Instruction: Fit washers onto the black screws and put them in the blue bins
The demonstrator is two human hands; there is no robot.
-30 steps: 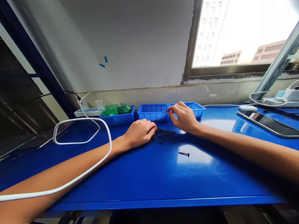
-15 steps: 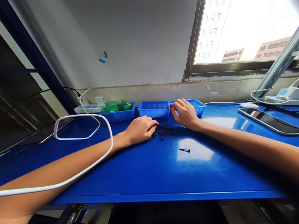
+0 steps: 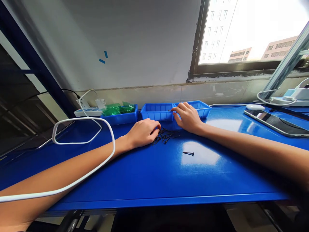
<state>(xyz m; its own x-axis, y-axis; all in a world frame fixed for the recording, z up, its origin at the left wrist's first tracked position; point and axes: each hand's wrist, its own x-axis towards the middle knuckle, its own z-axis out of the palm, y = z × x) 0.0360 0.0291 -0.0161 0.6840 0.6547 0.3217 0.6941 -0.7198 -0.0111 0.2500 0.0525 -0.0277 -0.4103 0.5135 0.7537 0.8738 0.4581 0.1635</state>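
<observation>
My right hand (image 3: 188,117) is raised in front of the blue bins, thumb and forefinger pinched on a small dark screw (image 3: 170,110). The screw points left, toward the middle bin (image 3: 157,111). My left hand (image 3: 144,132) rests on the blue table, its fingers curled at the left side of a pile of black screws (image 3: 165,137). Whatever lies between those fingertips is hidden. A single black screw (image 3: 188,153) lies apart, nearer the front edge.
Green packets (image 3: 120,109) fill the left blue bin (image 3: 120,120). The right bin (image 3: 204,111) is partly behind my right hand. A white cable (image 3: 113,141) loops across my left forearm. A phone-like dark slab (image 3: 280,123) and power strips (image 3: 88,111) sit along the back.
My right hand has edged slightly left with the screw, toward the middle bin. My left hand stays by the pile, and the whole view has shifted a little.
</observation>
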